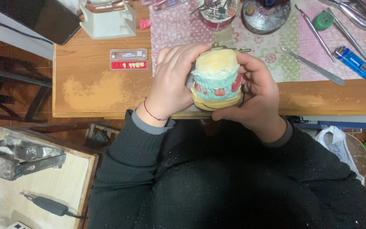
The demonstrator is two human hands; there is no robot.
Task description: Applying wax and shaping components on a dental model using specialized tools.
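Observation:
Both my hands hold a dental model (pixel 216 78) over the near edge of the wooden table (pixel 94 91). The model is yellow plaster with pale teal casts and red wax around the teeth, mounted in a brass hinged frame. My left hand (pixel 170 85) wraps its left side; a red thread circles that wrist. My right hand (pixel 257 95) cups its right side and bottom, thumb under the lower cast.
A card of artificial teeth (pixel 128 59) lies left of my hands. On a patterned cloth (pixel 276 46) sit a tool cup (pixel 219 12), a metal dish (pixel 267 16), a blue lighter (pixel 354 62), a scalpel (pixel 312 65) and tweezers (pixel 316 32). Lower left: a handpiece (pixel 47 205).

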